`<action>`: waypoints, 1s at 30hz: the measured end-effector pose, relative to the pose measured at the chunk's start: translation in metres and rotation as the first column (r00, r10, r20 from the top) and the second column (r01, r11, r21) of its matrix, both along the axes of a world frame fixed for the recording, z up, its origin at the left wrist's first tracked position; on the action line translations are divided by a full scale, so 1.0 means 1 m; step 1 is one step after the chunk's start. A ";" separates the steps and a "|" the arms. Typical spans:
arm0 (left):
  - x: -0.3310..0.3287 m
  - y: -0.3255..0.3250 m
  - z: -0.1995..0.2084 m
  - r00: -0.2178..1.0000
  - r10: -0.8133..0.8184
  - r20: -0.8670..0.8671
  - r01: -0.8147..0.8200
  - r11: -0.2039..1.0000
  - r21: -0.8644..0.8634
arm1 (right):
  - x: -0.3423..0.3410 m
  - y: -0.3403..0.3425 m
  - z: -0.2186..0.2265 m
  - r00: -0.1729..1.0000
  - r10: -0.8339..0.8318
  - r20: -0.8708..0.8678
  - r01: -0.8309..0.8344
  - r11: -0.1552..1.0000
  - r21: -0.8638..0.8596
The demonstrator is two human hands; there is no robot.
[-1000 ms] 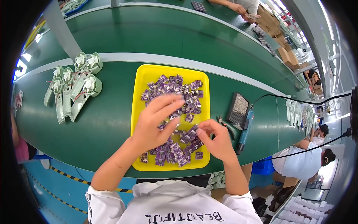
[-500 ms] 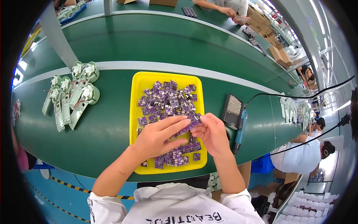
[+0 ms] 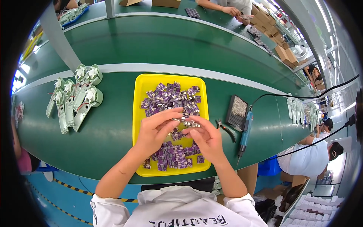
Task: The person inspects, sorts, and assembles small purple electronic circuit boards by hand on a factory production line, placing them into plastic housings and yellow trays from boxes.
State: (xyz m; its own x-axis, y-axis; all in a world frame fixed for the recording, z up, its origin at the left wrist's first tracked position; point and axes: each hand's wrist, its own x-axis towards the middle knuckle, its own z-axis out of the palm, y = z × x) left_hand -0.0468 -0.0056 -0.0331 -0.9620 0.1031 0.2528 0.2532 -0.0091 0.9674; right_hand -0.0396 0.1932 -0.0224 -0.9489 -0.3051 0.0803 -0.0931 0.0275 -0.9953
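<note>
A yellow tray [image 3: 139, 113] holds many small purple circuit boards [image 3: 172, 157], heaped in a far and a near pile. Above the tray, a short row of circuit boards [image 3: 188, 122] is tilted so that its silvery metal parts show. My left hand [image 3: 153, 130] pinches its left end between thumb and fingers. Its right end is gripped by my right hand [image 3: 208, 142], with the thumb below and the fingers behind. My fingers hide part of the row, so I cannot tell whether it is one joined strip.
Right of the tray lie pliers [image 3: 226, 130], a black box of small screws [image 3: 237, 112] and a blue electric screwdriver [image 3: 245, 130]. Pale green fan housings [image 3: 77, 96] are grouped at left. A black cable [image 3: 302, 98] hangs at right. Another person's hands [image 3: 238, 13] work across the bench.
Both hands have lifted the row of boards off the pile and turned it up, showing its metal side. My right hand has shifted left, uncovering the pliers.
</note>
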 end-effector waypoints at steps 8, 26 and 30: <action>-0.001 0.001 -0.011 0.932 -0.184 0.312 0.095 0.956 0.279 | -0.002 0.000 -0.012 0.970 -0.146 -0.192 0.191 0.952 0.239; 0.001 -0.003 0.004 0.963 0.095 0.251 -0.130 0.983 0.131 | -0.022 -0.017 0.007 0.904 -0.366 -0.219 0.427 0.794 0.433; 0.001 -0.002 -0.002 0.917 -0.156 0.367 0.066 0.967 0.246 | -0.012 -0.014 0.035 0.954 -0.167 -0.251 0.294 0.695 0.656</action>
State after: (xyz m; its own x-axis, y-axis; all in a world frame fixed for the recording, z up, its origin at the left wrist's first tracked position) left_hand -0.0456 -0.0075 -0.0353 -0.9748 0.1988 -0.1009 -0.1487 -0.2426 0.9587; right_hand -0.0517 0.1793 0.0124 -0.9894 -0.1096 0.0948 -0.1449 0.7309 -0.6670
